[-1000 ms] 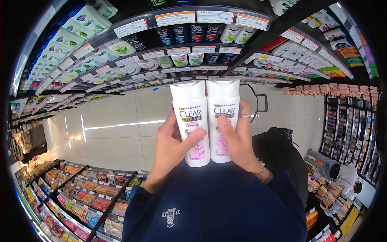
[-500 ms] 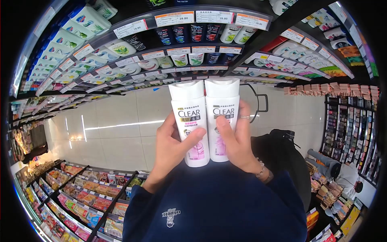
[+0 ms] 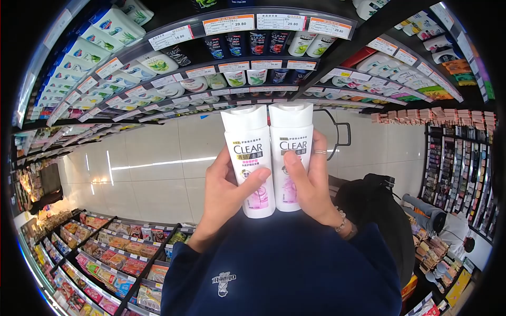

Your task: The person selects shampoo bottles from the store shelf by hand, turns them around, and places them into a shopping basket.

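Two white shampoo bottles labelled CLEAR, with pink swirls low on their fronts, are held upright side by side before my chest. My left hand is closed around the left shampoo bottle, its thumb across the lower label. Around the right shampoo bottle my right hand is closed, the thumb pressed over the label just under the brand name. Both labels face me and the white caps are on. The bottles stand very close together; whether their sides touch I cannot tell. My fingers behind them are mostly hidden.
Shelves of shampoo bottles with price tags run along the front. Packaged snacks fill racks at lower left. A dark-clothed person is close at my right, near a basket handle. Small goods hang at far right.
Both bottles stay in my hands, almost unmoved. The dark-clothed person at my right has shifted slightly to the right and down.
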Motion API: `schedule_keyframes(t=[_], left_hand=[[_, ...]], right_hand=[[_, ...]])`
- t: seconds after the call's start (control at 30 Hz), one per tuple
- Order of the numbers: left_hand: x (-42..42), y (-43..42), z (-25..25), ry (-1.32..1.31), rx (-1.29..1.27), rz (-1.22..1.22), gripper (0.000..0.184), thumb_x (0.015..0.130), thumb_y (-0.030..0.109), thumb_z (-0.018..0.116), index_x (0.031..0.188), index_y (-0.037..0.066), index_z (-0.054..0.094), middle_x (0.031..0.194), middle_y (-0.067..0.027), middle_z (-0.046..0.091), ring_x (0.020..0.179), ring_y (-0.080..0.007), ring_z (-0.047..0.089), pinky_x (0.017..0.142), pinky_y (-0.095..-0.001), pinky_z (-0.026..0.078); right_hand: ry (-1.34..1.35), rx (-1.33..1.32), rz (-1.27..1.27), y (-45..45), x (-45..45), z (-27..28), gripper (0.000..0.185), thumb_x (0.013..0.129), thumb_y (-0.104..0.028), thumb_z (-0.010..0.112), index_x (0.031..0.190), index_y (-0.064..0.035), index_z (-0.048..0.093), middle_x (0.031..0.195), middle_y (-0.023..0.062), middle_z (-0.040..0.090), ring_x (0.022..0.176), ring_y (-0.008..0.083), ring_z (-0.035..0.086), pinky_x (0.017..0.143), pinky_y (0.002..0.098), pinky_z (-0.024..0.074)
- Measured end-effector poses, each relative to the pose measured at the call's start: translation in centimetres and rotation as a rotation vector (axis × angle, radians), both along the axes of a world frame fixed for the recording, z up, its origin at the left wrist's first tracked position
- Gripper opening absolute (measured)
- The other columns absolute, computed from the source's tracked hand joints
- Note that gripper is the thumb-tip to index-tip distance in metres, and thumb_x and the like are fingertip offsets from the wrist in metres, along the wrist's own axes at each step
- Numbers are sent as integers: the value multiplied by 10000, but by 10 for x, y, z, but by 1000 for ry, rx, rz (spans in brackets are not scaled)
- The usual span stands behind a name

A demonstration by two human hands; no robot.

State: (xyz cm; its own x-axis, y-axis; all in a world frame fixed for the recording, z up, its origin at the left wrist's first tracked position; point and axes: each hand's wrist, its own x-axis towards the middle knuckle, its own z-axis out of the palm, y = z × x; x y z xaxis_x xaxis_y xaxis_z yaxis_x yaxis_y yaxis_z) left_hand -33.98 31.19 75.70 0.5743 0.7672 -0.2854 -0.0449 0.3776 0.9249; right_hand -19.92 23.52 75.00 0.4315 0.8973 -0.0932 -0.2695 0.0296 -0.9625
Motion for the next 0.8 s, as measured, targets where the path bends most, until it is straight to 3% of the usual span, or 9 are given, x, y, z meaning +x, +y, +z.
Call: schedule_keyframes(t=[0.37,0.43,0.47,0.53,0.57,0.63,0.67,0.7,0.8], left_hand=[[-1,1,-1,-1,28,-14,478,792,37,707,1210,-38,488,1088,-110,621,971,-147,605,844,-287,488],[-1,0,-10,-40,13,27,541,825,101,691,1277,-21,420,1048,-124,616,907,-168,624,786,-298,514],[2,-1,-9,-141,-30,20,637,826,267,681,1298,-29,373,983,-123,611,794,-177,628,707,-302,522],[8,1,-9,-314,-106,-12,891,803,550,638,1365,2,216,863,-132,565,546,-200,592,505,-310,510],[5,2,-14,-406,-207,-65,915,782,599,630,1370,38,209,880,-137,554,532,-195,588,490,-306,509],[2,2,-21,-734,-392,-173,918,777,623,616,1372,61,201,868,-138,546,510,-196,577,462,-311,501],[0,1,-25,-950,-555,-209,972,706,697,625,1338,41,285,884,-168,542,528,-230,596,495,-361,541],[1,1,-28,-946,-552,-204,972,706,697,625,1338,41,285,884,-168,542,528,-230,596,495,-361,541],[10,0,-41,-1370,-782,-405,940,710,680,631,1300,25,307,919,-201,532,543,-281,604,570,-464,584]], right_hand=[[4,-4,7,0,0,-1,504,928,-150,539,1295,38,249,1153,137,471,1027,123,481,871,288,416],[2,1,-11,1,2,-6,485,946,-212,509,1292,26,267,1104,143,506,925,133,544,794,287,471],[1,2,-10,0,7,-5,485,946,-212,509,1292,26,267,1104,143,506,925,133,544,794,287,471],[554,-6,258,0,17,-1,536,958,-385,421,1308,6,313,1008,134,536,742,182,588,623,289,522],[667,-3,212,6,10,-4,640,946,-506,335,1310,20,318,892,164,515,550,210,548,410,296,478],[1087,174,340,6,15,-5,669,949,-527,316,1310,36,311,883,186,505,528,213,547,378,290,463],[1201,252,429,5,16,-9,713,953,-566,211,1308,40,328,890,202,534,515,201,562,359,270,459],[1319,326,505,6,17,-14,765,935,-609,217,1318,46,314,903,224,537,511,238,581,342,277,452],[1420,400,599,11,14,-21,805,921,-637,216,1336,48,294,958,261,538,580,300,619,391,312,490]])
